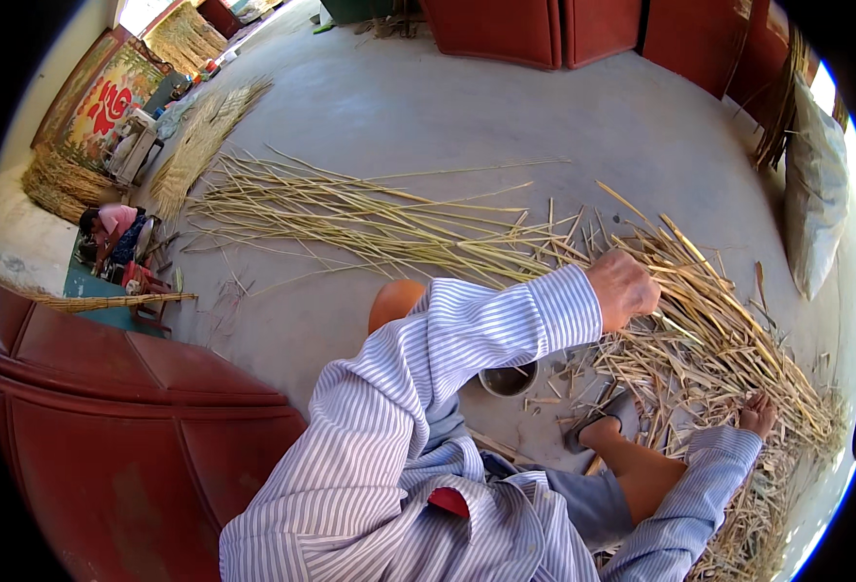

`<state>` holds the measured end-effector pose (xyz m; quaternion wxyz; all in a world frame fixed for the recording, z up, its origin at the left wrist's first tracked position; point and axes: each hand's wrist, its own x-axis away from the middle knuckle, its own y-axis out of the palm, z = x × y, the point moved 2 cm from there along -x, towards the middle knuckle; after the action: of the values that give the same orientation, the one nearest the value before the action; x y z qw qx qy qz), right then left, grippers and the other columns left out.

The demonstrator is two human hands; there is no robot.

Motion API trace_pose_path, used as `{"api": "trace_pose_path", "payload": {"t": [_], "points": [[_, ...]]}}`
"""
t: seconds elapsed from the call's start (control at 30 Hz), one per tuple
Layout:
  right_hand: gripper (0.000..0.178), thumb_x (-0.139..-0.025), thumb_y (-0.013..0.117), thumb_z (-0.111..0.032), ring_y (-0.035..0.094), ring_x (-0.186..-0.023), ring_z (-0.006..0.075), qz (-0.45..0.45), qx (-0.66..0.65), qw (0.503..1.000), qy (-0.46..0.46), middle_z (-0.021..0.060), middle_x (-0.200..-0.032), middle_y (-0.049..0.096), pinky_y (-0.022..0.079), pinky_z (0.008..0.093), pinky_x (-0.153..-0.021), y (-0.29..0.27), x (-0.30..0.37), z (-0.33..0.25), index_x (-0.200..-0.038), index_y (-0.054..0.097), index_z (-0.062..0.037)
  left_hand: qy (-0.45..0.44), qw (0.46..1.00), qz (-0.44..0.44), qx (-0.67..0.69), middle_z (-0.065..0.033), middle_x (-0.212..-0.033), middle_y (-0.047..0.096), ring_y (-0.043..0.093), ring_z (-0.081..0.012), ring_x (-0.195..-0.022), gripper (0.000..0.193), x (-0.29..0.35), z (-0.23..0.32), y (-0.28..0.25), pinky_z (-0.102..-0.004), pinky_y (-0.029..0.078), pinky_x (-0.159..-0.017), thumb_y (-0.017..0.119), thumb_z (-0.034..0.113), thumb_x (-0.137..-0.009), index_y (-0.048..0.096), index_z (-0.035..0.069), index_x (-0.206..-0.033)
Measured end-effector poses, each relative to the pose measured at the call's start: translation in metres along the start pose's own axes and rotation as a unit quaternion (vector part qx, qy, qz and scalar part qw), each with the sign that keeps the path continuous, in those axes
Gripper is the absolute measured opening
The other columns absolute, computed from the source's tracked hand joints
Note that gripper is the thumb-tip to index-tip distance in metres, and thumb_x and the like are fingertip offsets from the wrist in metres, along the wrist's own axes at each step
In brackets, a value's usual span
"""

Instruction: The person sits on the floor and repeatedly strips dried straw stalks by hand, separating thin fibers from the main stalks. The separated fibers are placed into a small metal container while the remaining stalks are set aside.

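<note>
My left hand (625,289) is closed in a fist over the near end of a heap of dry, tan reed stalks (729,320). A pale stalk runs out from beneath its fingers toward the lower right. Lower down, at the right side of the same heap, my right hand (759,415) has its fingers curled in among the stalks. What they pinch, if anything, is too small to make out. Short husks and chips (661,373) lie under and between both hands. Long greenish stalks (379,218) spread across the floor to the left of my left hand.
A metal bowl (509,379) stands by my knee, near my shoe (625,412). Red padded furniture (108,427) fills the lower left, with more red panels (501,34) at the back. A white sack (816,194) leans at right. Another person (115,233) sits far left beside stalk bundles (210,136).
</note>
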<state>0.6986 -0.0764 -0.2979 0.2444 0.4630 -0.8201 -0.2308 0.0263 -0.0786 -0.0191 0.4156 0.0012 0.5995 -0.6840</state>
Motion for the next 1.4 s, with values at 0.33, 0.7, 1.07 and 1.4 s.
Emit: {"api": "trace_pose_path", "payload": {"t": [0.33, 0.7, 1.07, 1.4], "points": [[0.036, -0.101, 0.044, -0.023, 0.061, -0.095, 0.0216, 0.222, -0.046, 0.974, 0.02, 0.0161, -0.111, 0.064, 0.054, 0.029, -0.079, -0.017, 0.0, 0.031, -0.119, 0.054, 0.0066, -0.162, 0.916, -0.184, -0.319, -0.0094, -0.079, 0.065, 0.065, -0.0264, -0.083, 0.012, 0.119, -0.104, -0.049, -0.0421, 0.047, -0.076, 0.067, 0.01, -0.075, 0.06, 0.006, -0.084], [0.042, -0.084, 0.066, -0.023, 0.063, -0.099, 0.0382, -0.288, 0.743, 0.573, -0.194, 0.0207, -0.108, 0.066, 0.051, 0.0443, -0.085, 0.276, 0.137, 0.225, -0.121, 0.059, -0.0036, -0.013, 0.963, -0.224, -0.15, -0.0047, -0.063, 0.057, 0.063, -0.0235, -0.069, 0.015, 0.074, -0.07, 0.046, -0.0392, 0.044, -0.068, 0.066, 0.015, -0.068, 0.055, 0.008, -0.075], [0.04, -0.08, 0.065, -0.021, 0.051, -0.119, 0.0328, -0.435, 0.821, 0.353, -0.111, 0.0196, -0.131, 0.054, 0.041, 0.0446, -0.097, 0.25, 0.194, 0.401, -0.119, 0.063, -0.0134, -0.13, 0.93, -0.339, -0.061, -0.01, -0.077, 0.058, 0.055, -0.0279, -0.076, 0.02, 0.077, -0.061, 0.029, -0.0392, 0.04, -0.071, 0.071, 0.018, -0.076, 0.057, 0.005, -0.083], [0.052, -0.093, 0.051, -0.017, 0.04, -0.137, 0.0255, -0.436, 0.884, 0.156, 0.056, 0.0073, -0.151, 0.04, 0.035, 0.0427, -0.11, 0.085, 0.128, 0.31, -0.144, 0.041, -0.019, -0.14, 0.91, -0.389, -0.034, -0.0088, -0.083, 0.062, 0.055, -0.0256, -0.077, 0.027, 0.058, -0.055, 0.056, -0.0382, 0.039, -0.071, 0.075, 0.018, -0.073, 0.06, 0.003, -0.089]]}}
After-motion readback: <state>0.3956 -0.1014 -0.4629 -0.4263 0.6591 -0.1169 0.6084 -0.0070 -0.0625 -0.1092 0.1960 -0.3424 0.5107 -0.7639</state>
